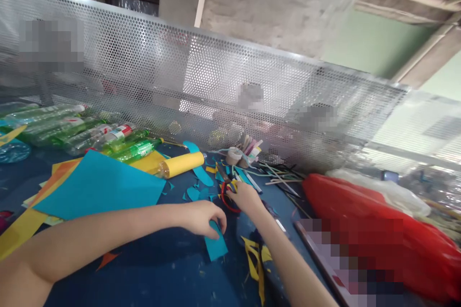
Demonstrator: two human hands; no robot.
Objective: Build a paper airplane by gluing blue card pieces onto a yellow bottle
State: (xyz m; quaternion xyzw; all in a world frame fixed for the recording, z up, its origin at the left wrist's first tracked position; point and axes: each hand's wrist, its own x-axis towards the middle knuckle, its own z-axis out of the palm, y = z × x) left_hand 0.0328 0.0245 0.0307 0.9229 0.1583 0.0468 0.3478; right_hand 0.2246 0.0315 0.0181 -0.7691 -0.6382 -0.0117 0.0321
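Observation:
My left hand pinches a small blue rectangle of craft sheet between thumb and fingers, just over the dark blue tabletop. Farther forward, my right hand has its fingers closed at the red handles of a pair of scissors, whose blades point away from me. Some yellow shows by the right fingertips. Blue offcuts lie scattered left of the scissors. A plastic bottle wrapped in yellow rests on its side behind them.
Large blue sheets lie at left over yellow and orange ones. Plastic bottles line the back left, before a perforated metal screen. Yellow scraps sit near my right forearm. A red plastic bag bulges at right.

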